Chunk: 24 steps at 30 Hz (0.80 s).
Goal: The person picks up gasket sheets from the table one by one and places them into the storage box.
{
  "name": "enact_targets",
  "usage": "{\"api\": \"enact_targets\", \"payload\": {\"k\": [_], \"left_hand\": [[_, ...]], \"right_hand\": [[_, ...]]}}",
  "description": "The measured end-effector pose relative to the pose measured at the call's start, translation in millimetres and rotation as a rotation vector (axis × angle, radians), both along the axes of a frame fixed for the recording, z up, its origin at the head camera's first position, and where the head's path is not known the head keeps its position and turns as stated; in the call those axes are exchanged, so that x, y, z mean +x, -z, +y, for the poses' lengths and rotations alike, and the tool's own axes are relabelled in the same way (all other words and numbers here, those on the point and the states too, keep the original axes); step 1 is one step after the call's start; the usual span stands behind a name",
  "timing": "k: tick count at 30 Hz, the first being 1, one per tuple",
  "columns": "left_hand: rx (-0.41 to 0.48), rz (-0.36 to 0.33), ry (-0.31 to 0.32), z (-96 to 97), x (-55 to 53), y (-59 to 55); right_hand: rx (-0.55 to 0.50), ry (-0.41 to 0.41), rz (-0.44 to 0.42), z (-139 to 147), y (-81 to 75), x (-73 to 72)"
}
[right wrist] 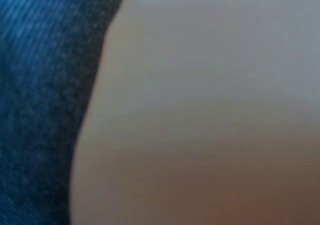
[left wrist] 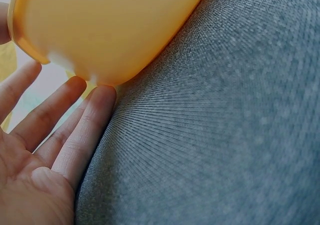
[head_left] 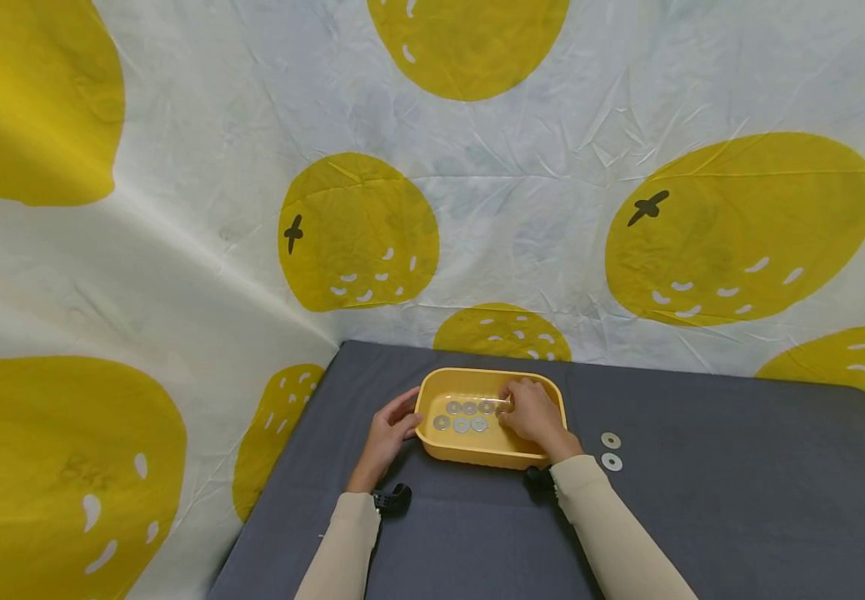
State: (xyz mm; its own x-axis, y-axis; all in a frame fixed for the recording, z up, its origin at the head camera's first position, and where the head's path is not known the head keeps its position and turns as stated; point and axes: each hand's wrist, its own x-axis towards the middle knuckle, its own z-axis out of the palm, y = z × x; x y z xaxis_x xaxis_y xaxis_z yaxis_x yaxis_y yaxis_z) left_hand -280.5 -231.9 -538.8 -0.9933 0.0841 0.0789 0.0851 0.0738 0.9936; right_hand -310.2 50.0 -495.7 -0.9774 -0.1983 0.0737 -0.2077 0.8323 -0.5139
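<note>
A yellow plastic tub (head_left: 470, 456) stands on the dark grey cloth. At its left end my left hand (head_left: 391, 427) holds it, thumb at the rim and fingertips against the outer wall; the left wrist view shows those fingers (left wrist: 82, 135) nearly straight against the tub (left wrist: 115, 30). Inside, several flat metal washers (head_left: 462, 425) lie in two rows. My right hand (head_left: 533, 412) reaches into the tub's right part, fingers bent, pinching a washer (head_left: 502, 409) at the right end of the upper row; the hand partly hides it. Blurred skin or sleeve fills most of the right wrist view.
Two more washers, an upper one (head_left: 611, 441) and a lower one (head_left: 612, 462), lie on the cloth right of the tub. The grey cloth (head_left: 740, 483) spreads to the right. Behind and at the left hangs a white curtain (head_left: 522, 225) with yellow fruit prints.
</note>
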Motion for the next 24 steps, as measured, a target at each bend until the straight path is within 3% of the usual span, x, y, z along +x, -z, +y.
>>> {"api": "enact_targets", "payload": {"k": [6, 11, 16, 24], "left_hand": [[0.005, -0.006, -0.003, 1.6, 0.0, 2.0], [-0.005, -0.005, -0.004, 2.3, 0.6, 3.7], [-0.002, -0.006, 0.003, 1.3, 2.0, 1.0], [0.010, -0.034, 0.012, -1.4, 2.4, -3.3]], "right_hand": [[-0.099, -0.021, 0.031, 2.1, 0.9, 0.6], [-0.274, -0.057, 0.141, 12.0, -7.8, 5.0], [-0.323, -0.041, 0.237, 34.6, -22.2, 13.7], [-0.357, 0.047, 0.154, 89.1, -28.8, 28.6]]}}
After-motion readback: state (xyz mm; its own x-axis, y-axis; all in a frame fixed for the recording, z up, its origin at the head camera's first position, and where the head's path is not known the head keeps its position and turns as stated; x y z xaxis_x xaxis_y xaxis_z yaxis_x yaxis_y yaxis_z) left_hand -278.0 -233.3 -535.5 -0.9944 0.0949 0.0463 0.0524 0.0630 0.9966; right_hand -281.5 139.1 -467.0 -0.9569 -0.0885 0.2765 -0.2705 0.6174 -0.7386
